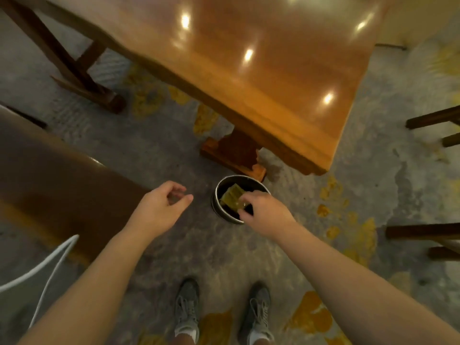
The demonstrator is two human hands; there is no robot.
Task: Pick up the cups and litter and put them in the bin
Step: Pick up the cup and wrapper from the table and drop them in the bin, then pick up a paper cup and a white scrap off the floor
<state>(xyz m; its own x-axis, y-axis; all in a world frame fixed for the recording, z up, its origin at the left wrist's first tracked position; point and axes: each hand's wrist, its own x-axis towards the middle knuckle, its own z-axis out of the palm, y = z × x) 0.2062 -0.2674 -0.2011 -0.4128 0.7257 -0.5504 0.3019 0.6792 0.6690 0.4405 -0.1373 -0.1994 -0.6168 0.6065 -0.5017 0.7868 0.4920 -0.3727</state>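
A: How many bins?

B: One bin (225,215), round and dark with a pale rim, standing on the carpet (224,250) just in front of the table's (273,70) foot.

A: And the hands?

B: Two, both bare. The right hand (263,211) is over the bin's mouth, fingers pinched on one piece of litter (231,197), a flat yellowish wrapper, blurred, that sits tilted inside the rim.

A: The left hand?

B: The left hand (161,210) hangs over the carpet, just left of the bin and not touching it. Its fingers are loosely curled, thumb and forefinger apart, with nothing in them.

A: Any cups?

B: I count none in view. Whether something lies deeper in the bin I cannot tell; it is dark in there.

A: What else?

B: One glossy wooden table with four bright light spots on its top. One brown bench (49,170) to the left. Dark chair legs (428,235) at the right edge. Two grey shoes (186,310) at the bottom, and one white cord (47,267) looping at the lower left.
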